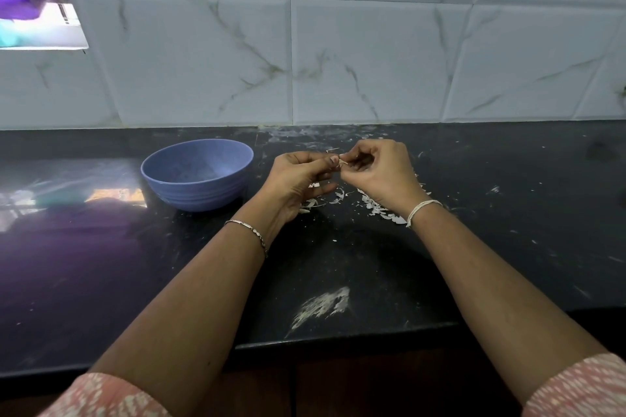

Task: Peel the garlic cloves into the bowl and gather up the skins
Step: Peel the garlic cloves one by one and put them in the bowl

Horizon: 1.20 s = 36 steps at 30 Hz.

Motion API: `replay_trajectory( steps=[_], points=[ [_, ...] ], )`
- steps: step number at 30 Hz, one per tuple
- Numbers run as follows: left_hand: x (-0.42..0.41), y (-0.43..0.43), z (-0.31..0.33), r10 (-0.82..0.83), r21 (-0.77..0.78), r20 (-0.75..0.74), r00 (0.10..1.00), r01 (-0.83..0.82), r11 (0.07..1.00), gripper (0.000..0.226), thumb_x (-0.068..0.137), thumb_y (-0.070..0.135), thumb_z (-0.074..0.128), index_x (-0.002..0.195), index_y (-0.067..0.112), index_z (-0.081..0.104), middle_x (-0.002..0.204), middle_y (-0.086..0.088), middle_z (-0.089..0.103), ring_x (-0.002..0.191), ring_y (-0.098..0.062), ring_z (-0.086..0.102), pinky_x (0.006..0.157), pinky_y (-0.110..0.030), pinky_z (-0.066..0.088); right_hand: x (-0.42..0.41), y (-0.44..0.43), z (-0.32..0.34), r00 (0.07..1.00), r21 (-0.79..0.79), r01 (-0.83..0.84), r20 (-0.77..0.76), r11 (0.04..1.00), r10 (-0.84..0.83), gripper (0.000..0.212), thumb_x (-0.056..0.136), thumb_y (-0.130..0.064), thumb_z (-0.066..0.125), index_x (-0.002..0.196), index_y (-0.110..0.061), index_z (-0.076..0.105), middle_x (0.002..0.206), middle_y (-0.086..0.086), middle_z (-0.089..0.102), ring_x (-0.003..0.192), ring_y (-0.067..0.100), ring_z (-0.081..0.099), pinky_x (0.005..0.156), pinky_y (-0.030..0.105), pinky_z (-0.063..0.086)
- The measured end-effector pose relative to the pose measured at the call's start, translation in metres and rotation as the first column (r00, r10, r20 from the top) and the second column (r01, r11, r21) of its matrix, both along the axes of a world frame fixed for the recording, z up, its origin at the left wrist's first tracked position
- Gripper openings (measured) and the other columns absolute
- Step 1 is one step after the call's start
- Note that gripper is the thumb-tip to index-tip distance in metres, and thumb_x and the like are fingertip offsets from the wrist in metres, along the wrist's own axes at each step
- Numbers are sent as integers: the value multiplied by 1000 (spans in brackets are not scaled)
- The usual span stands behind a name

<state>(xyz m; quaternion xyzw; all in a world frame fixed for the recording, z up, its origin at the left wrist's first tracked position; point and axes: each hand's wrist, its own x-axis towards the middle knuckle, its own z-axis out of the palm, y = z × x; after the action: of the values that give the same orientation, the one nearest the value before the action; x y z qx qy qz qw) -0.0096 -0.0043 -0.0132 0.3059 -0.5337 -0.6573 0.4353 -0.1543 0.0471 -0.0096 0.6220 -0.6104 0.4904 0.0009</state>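
a blue bowl (200,195) stands on the dark table (508,213) just left of the left hand (298,179); what it holds is unclear. the left hand, fingers curled, meets the right hand (379,173) above the table, and both pinch a small pale piece (342,162) between their fingertips; clove or skin, i cannot tell. white skins (376,205) lie scattered under and between the hands. a thread band (423,210) circles the right wrist.
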Motion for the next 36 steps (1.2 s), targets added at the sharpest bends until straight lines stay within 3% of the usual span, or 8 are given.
replay_trajectory(
  steps=[9,17,23,30,36],
  points=[
    [0,-1,1,9,36,-15,1000,-8,999,5,82,4,75,80,2,70,71,-5,71,78,-16,61,69,-30,62,0,2,4,992,34,-55,119,998,51,13,76,-7,74,77,-20,73,84,-7,75,72,-1,68,70,11,53],
    [-1,3,3,35,-1,28,999,-35,999,6,81,4,74,85,6,69,81,-8,67,78,-17,59,63,-28,60,1,3,3,979,20,-88,184,996,83,12,78,-13,77,81,-24,74,80,-5,75,72,2,69,71,14,54],
    [-3,4,3,62,-46,-1,998,-62,997,9,81,0,73,84,7,68,78,-6,64,67,-10,57,60,-26,59,2,-1,2,982,7,-47,185,999,45,16,74,-5,74,82,-20,73,76,-4,72,67,6,66,67,18,55],
    [-4,5,3,89,-67,-10,996,-89,994,11,84,-2,69,80,9,67,88,-16,59,64,-9,55,63,-28,61,2,0,1,1000,-68,23,13,997,-22,10,72,-8,69,78,-16,68,68,-7,66,63,13,62,64,32,57],
    [-4,4,3,102,-68,2,995,-102,993,9,85,-2,67,82,7,67,87,-18,59,59,-7,55,64,-28,60,-3,6,5,967,-74,122,-215,990,-135,8,78,-10,64,81,-17,67,72,-4,62,68,13,56,68,34,52]
  ],
)
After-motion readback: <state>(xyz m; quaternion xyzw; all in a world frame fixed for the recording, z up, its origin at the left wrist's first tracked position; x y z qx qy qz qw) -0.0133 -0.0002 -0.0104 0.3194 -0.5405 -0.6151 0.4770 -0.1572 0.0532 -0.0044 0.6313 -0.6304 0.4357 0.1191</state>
